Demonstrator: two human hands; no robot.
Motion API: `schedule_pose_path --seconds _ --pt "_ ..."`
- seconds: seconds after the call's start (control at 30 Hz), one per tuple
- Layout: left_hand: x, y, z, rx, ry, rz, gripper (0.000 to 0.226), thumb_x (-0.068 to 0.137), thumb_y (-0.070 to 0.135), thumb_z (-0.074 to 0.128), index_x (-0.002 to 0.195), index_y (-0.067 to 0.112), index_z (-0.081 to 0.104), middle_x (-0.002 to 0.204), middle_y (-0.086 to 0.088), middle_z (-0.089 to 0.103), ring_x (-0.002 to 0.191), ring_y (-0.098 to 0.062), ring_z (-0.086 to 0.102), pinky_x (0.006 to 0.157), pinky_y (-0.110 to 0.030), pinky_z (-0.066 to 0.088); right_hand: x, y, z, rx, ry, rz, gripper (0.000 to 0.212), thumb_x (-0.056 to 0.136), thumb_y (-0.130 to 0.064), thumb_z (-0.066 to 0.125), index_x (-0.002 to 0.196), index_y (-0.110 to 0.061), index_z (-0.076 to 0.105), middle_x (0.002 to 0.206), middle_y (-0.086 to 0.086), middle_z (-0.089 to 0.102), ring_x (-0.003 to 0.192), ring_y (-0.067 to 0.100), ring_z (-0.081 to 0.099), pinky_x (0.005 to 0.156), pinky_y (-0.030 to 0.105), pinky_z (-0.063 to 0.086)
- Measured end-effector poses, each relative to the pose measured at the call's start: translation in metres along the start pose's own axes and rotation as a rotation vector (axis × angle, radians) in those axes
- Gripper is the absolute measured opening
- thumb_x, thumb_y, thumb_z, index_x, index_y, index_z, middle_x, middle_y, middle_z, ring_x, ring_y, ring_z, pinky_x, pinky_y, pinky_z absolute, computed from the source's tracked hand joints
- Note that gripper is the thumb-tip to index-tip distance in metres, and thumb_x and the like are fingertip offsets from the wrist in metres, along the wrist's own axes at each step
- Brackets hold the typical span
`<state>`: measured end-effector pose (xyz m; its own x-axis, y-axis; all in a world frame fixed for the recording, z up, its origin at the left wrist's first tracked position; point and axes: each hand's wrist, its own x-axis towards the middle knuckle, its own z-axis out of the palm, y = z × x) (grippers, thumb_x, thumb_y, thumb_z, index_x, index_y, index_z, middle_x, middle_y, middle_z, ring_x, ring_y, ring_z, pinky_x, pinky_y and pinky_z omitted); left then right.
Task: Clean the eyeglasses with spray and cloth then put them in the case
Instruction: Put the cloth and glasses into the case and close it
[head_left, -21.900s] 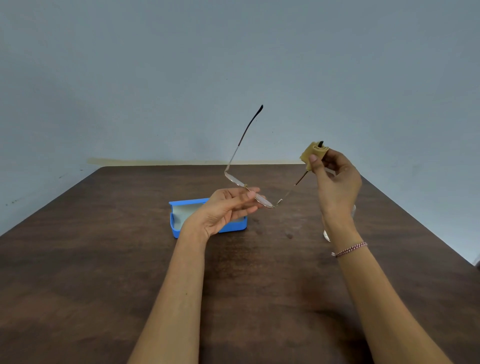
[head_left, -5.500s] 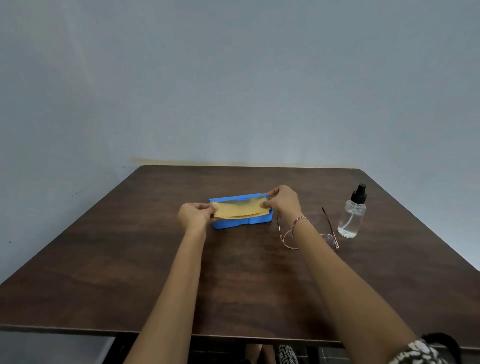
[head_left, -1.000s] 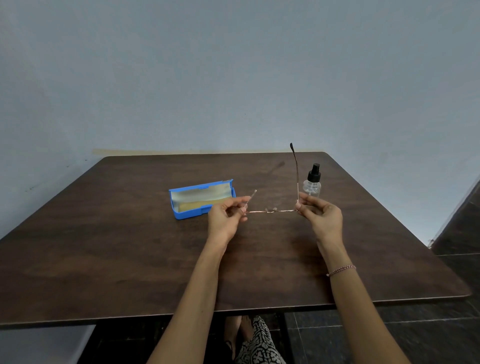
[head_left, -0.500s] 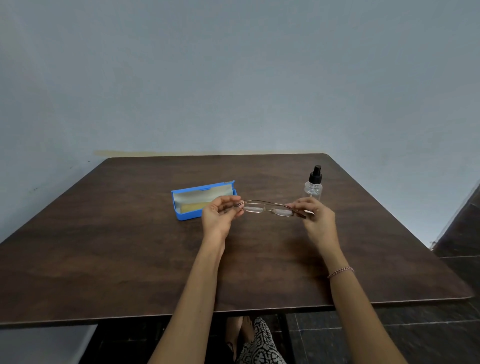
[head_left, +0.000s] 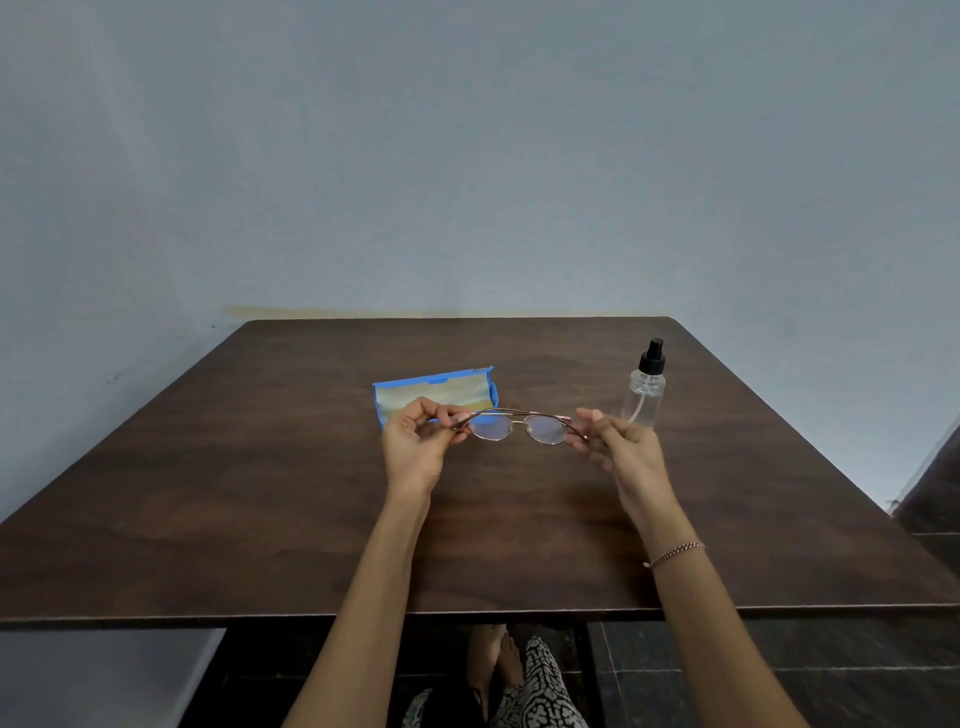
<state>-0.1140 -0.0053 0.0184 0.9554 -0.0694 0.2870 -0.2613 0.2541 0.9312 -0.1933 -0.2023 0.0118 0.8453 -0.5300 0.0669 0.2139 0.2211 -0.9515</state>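
Observation:
Thin metal-framed eyeglasses (head_left: 517, 426) hang above the table between both hands, temples folded behind the lenses. My left hand (head_left: 418, 441) pinches the left end of the frame and my right hand (head_left: 621, 441) pinches the right end. The open blue case (head_left: 436, 392) lies just behind my left hand, with the yellow cloth (head_left: 441, 395) lying inside it. A clear spray bottle (head_left: 645, 387) with a black nozzle stands upright behind my right hand.
The dark wooden table (head_left: 260, 493) stands against a pale blue wall (head_left: 467, 156). Its near edge runs across the lower view, with dark floor tiles (head_left: 831, 675) and a patterned garment (head_left: 530, 691) below it.
One second ago a temple stood upright; it has since been folded in. The glasses have turned so that the lenses face me, and the view has shifted slightly.

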Motion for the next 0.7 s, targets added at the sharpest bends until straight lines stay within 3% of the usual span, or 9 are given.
schedule_pose_path --seconds 0.07,0.17,0.3,0.43,0.57,0.7 --pt "0.001 0.003 -0.009 0.013 0.003 0.035 0.033 0.078 -0.021 0.057 0.063 0.006 0.045 0.065 -0.001 0.068 0.071 -0.009 0.070 0.061 -0.022 0.057 -0.003 0.000 0.007 0.008 -0.075 0.070 0.018 0.094 -0.016 0.054 0.094 -0.003 0.066 0.087 0.009 0.071 0.074 0.016 0.071 0.065 0.018 0.055" --pt "0.004 0.007 -0.022 0.011 0.001 0.058 0.032 0.077 -0.019 0.061 0.064 0.006 0.045 0.062 0.002 0.069 0.070 -0.009 0.070 0.063 -0.024 0.057 -0.004 -0.003 0.021 0.010 -0.144 0.110 0.017 0.089 -0.009 0.060 0.101 0.002 0.065 0.082 0.010 0.071 0.070 0.014 0.070 0.065 0.017 0.055" --pt "0.009 0.014 -0.035 -0.001 0.009 0.080 0.029 0.075 -0.017 0.064 0.064 0.006 0.052 0.066 0.000 0.071 0.075 -0.014 0.070 0.066 -0.025 0.057 0.004 -0.007 0.039 0.012 -0.124 0.102 0.018 0.084 0.004 0.063 0.101 0.006 0.064 0.082 0.012 0.070 0.065 0.011 0.069 0.065 0.016 0.055" --pt "0.015 0.018 -0.044 -0.034 0.007 0.026 0.011 0.082 -0.010 0.062 0.087 0.000 0.066 0.072 0.002 0.073 0.075 -0.014 0.070 0.067 -0.021 0.057 0.017 -0.007 0.058 -0.010 -0.099 0.098 0.019 0.083 0.010 0.061 0.102 0.009 0.063 0.084 0.012 0.068 0.063 0.008 0.068 0.064 0.015 0.055" --pt "0.021 0.014 -0.053 -0.107 0.047 -0.089 0.014 0.087 0.007 0.063 0.099 0.001 0.068 0.088 -0.007 0.073 0.082 -0.017 0.071 0.071 -0.021 0.057 0.029 -0.004 0.076 -0.034 -0.044 0.128 0.017 0.084 0.009 0.061 0.100 0.006 0.065 0.083 0.011 0.069 0.061 0.007 0.067 0.058 0.013 0.053" --pt "0.030 0.004 -0.055 0.063 0.166 -0.096 0.016 0.079 0.001 0.070 0.095 0.000 0.071 0.085 -0.008 0.072 0.080 -0.012 0.069 0.073 -0.017 0.054 0.042 0.004 0.090 -0.144 -0.024 0.153 0.018 0.084 0.008 0.062 0.102 0.006 0.065 0.085 0.014 0.069 0.067 0.013 0.067 0.060 0.015 0.055"
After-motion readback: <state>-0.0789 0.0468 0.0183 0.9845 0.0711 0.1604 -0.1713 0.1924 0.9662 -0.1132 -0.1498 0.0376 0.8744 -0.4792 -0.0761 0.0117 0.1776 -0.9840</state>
